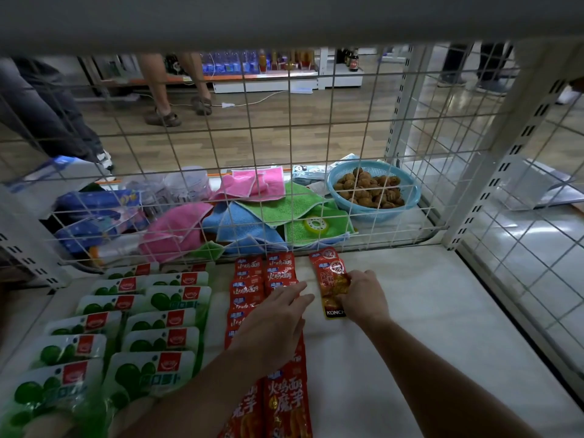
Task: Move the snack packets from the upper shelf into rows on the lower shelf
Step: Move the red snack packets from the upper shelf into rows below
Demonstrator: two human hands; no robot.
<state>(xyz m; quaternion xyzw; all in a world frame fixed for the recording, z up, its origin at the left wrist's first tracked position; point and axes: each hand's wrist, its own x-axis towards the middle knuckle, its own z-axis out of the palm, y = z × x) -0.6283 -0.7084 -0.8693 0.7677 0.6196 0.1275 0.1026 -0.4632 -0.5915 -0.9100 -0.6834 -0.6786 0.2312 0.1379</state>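
On the white lower shelf [410, 327] lie two rows of green-and-white snack packets [151, 339] at the left and two rows of red packets [265, 276] in the middle. Right of them a red-and-orange packet [330, 279] lies near the wire back, over another packet like it. My right hand [363, 295] pinches that packet at its lower right side. With fingers straight, my left hand [275, 324] lies flat over the red rows. The upper shelf [284, 17] shows only as a grey underside at the top.
A white wire grid [316, 147] closes the shelf's back and right side. Behind it lie coloured cloths [252, 213], a blue basket of walnuts [373, 188] and blue packs [94, 216]. People's legs [177, 86] stand on the floor beyond.
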